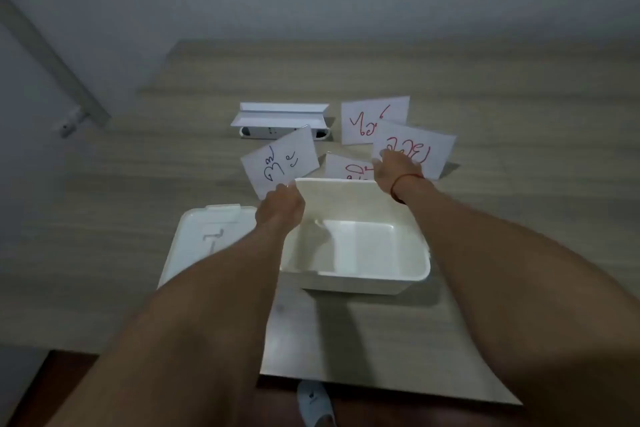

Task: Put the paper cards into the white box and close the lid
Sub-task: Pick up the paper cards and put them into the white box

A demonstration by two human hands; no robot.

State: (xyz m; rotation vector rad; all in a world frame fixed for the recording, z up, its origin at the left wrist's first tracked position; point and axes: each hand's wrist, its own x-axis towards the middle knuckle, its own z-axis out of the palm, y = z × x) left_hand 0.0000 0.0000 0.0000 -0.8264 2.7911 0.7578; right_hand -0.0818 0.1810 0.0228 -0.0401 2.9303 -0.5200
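Pinching blue-lettered card by near edge, left hand; right hand grips red-lettered card. Paper light, floppy; edge pinch suits. White box open, lid left.

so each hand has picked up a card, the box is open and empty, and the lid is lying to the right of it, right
Not quite: the lid lies to the left of the white box, not the right, as the head view shows. The rest holds: the left hand holds a blue-lettered card, the right hand holds a red-lettered card, and the box is open and empty.
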